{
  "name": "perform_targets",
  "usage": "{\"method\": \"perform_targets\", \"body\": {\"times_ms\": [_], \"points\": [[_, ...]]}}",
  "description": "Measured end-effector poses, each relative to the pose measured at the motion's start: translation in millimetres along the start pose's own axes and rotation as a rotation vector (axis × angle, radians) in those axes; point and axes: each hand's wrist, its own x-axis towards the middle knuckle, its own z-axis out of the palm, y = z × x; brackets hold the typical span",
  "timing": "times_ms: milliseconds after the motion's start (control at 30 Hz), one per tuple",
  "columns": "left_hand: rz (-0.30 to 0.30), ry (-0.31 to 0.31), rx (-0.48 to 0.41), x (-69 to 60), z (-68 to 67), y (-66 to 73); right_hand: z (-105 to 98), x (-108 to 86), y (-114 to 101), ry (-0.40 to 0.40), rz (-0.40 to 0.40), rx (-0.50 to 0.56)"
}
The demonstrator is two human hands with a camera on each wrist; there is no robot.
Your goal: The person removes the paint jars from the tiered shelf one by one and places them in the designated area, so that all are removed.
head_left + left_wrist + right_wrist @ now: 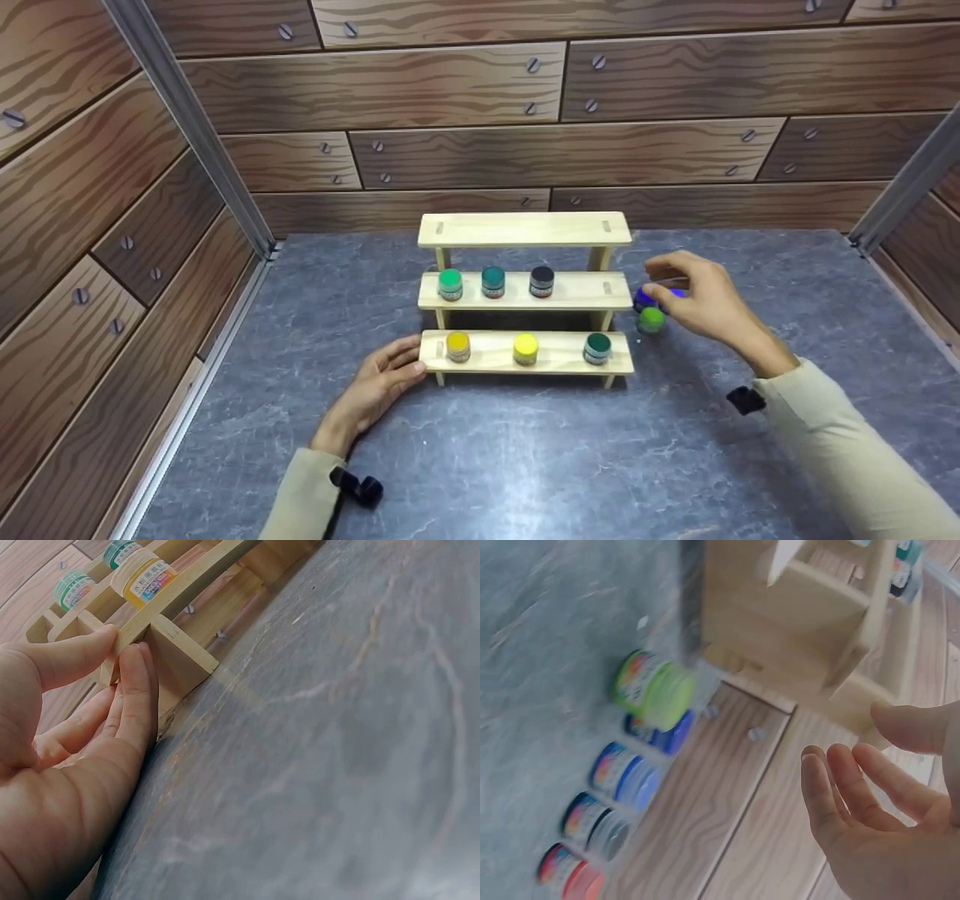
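Note:
A three-tier wooden display rack (525,229) stands on the table. My left hand (379,382) pinches the left end of its lowest tier, thumb on top and fingers against the underside, as the left wrist view shows. That tier bears an ochre paint jar (458,346), a yellow one (526,349) and a dark green one (597,349). On the middle tier are a green jar (450,285), a teal jar (493,282) and a black jar (541,282). Right of the rack, my right hand (701,296) hovers above more jars, fingers parted and holding nothing.
Below the right hand stand a light green jar (656,690), a blue jar (626,776), a dark-lidded jar (596,825) and a red one (570,872), among several. Wood-patterned walls (450,82) and metal corner posts (195,124) enclose the grey marbled table (480,457).

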Motion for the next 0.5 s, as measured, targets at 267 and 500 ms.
{"method": "perform_targets", "body": {"times_ms": [267, 500], "points": [[0.001, -0.010, 0.012, -0.3, -1.4, 0.8, 18.3, 16.0, -25.0, -0.010, -0.116, 0.059], [-0.004, -0.007, 0.011, -0.7, -0.3, 1.1, 37.1, 32.0, -45.8, -0.117, -0.091, 0.123]]}}
